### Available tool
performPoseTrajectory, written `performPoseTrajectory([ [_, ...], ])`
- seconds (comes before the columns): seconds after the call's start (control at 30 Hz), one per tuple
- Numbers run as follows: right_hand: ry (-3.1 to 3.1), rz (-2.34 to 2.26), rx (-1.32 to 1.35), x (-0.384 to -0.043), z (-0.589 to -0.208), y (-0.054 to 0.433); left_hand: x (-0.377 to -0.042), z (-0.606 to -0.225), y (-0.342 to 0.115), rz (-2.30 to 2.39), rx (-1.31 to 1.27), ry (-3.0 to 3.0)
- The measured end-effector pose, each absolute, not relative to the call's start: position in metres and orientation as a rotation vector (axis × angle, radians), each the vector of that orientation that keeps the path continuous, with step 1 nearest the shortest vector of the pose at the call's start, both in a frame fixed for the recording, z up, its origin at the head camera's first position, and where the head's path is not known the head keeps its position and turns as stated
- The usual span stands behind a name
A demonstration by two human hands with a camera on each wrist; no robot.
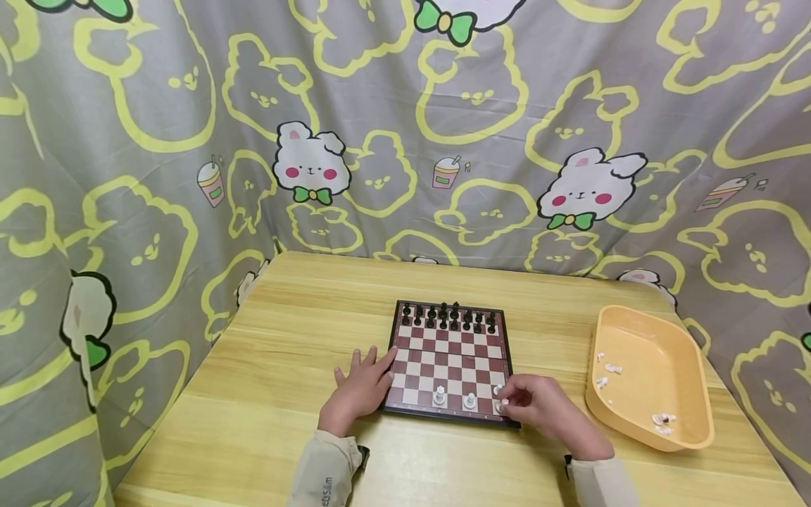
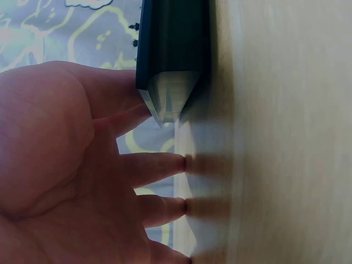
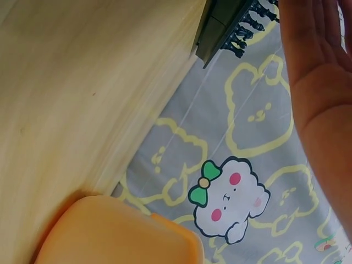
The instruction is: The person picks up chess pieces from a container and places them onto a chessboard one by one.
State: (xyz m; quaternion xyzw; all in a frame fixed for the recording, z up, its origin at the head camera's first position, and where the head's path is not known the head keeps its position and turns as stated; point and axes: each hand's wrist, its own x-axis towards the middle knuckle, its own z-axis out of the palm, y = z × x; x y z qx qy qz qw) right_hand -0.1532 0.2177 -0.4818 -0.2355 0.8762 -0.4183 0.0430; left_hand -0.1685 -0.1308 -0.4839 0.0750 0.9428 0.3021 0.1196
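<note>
A chessboard (image 1: 421, 366) lies on the table, with black chess pieces (image 1: 443, 317) in two rows along its far side. White chess pieces stand near the close edge: one (image 1: 440, 396) left of centre and another (image 1: 469, 401) further right. At the near right corner my right hand (image 1: 538, 405) pinches a white chess piece (image 1: 503, 405), partly covered by the fingertips; another (image 1: 498, 389) is just behind it. My left hand (image 1: 360, 389) rests at the board's left edge, fingers spread. In the left wrist view, fingertips of the left hand (image 2: 66, 148) touch the table beside the board (image 2: 173, 44).
An orange tray (image 1: 646, 338) stands on the table (image 1: 304, 310) to the right, holding several small white pieces (image 1: 663, 419). In the right wrist view, the tray (image 3: 121, 231) appears at the bottom. A patterned grey curtain (image 1: 380, 105) hangs behind and at both sides.
</note>
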Motion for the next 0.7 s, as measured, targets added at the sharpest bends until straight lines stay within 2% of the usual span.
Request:
performPoseTrajectory([
  [0.7, 2.679, -1.194, -0.665, -0.1533, -0.4837, 0.2126, -0.169, -0.4851, -0.1311, 0.88, 0.212, 2.751],
])
